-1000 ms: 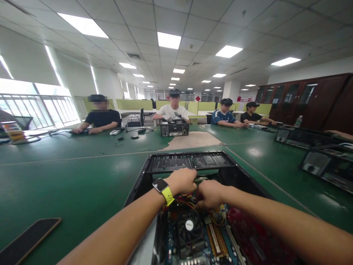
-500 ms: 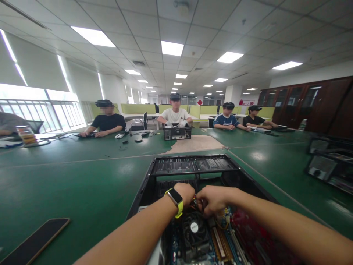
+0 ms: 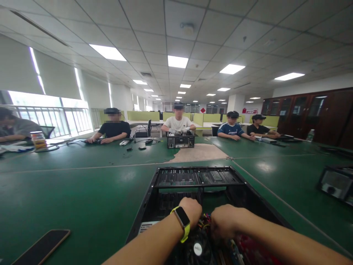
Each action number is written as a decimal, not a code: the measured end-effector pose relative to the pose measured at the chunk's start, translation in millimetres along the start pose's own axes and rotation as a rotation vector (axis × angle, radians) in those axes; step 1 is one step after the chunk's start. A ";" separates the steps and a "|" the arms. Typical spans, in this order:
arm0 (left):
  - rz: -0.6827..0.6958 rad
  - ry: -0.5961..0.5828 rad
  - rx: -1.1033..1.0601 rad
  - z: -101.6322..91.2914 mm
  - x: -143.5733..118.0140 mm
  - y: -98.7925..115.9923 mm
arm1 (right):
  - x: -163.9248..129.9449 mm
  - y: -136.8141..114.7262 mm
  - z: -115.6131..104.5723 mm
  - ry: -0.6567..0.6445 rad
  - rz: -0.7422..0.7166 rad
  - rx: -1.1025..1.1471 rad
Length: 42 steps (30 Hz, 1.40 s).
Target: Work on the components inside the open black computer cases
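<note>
An open black computer case [image 3: 198, 176] lies on its side in front of me, with both hands inside it. Thin coloured cables [image 3: 204, 221] show in the gap between the hands. My left hand [image 3: 191, 211], with a watch [image 3: 182, 221] on its wrist, is curled closed at the left end of these cables; its fingertips are hidden. My right hand [image 3: 226, 221] bends down with closed fingers at their right side, its fingertips hidden too. Just below the hands sits a black CPU fan [image 3: 197, 250] with a white centre label. A red circuit board [image 3: 252, 248] is partly covered by my right forearm.
A dark phone [image 3: 41, 247] lies on the green table [image 3: 91, 198] at left. Another computer unit [image 3: 337, 184] stands at right. Across the table, a person [image 3: 178, 123] works at a second open case [image 3: 180, 140]. Other people sit along the far side; a jar [image 3: 38, 140] stands far left.
My view has tilted up, so the case and hands appear lower. My right hand has turned downward, its fingers more hidden. The coloured cables show more between the hands.
</note>
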<state>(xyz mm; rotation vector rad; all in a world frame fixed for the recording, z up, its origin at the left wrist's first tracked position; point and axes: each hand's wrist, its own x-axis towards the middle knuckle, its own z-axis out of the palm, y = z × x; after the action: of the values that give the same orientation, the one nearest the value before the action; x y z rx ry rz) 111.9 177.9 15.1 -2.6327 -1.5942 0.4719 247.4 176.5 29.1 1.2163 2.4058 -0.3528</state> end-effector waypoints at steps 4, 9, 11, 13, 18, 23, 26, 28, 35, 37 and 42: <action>0.001 -0.011 -0.014 4.5 4.8 -6.3 | -5.8 5.9 -4.8 0.010 0.016 -0.095; 0.018 -0.026 -0.068 7.4 11.7 -16.5 | -3.6 21.0 -3.8 0.153 -0.076 -0.139; 0.013 -0.032 -0.086 6.9 12.3 -17.9 | 2.0 22.9 2.0 0.241 -0.096 -0.194; 0.002 -0.039 -0.098 5.5 12.1 -18.1 | 9.4 21.9 9.4 0.295 -0.113 -0.255; -0.030 -0.064 -0.122 -0.6 13.5 -21.7 | 26.7 22.6 16.3 0.380 -0.129 -0.395; -0.071 -0.121 -0.160 -2.5 17.6 -28.2 | 34.1 30.8 9.9 0.466 0.098 -0.204; -0.031 -0.144 -0.150 1.9 19.4 -25.2 | 35.6 32.0 13.7 0.298 0.148 -0.035; 0.015 -0.145 -0.132 5.2 20.2 -21.3 | 35.2 31.0 18.8 0.198 0.098 -0.004; 0.083 -0.109 -0.064 12.3 18.9 -16.2 | 34.9 24.0 30.4 0.283 -0.011 -0.209; 0.078 -0.082 -0.061 12.2 18.6 -15.2 | 35.3 24.8 27.4 0.300 -0.018 -0.229; 0.037 0.032 -0.057 -19.6 -1.7 -17.8 | 7.0 19.2 7.8 0.270 0.138 -0.212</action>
<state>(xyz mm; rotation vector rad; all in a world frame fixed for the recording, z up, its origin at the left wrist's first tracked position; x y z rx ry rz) 101.1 187.5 37.4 -2.7014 -1.5754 0.3893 261.2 189.4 18.2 1.3958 2.4835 0.1142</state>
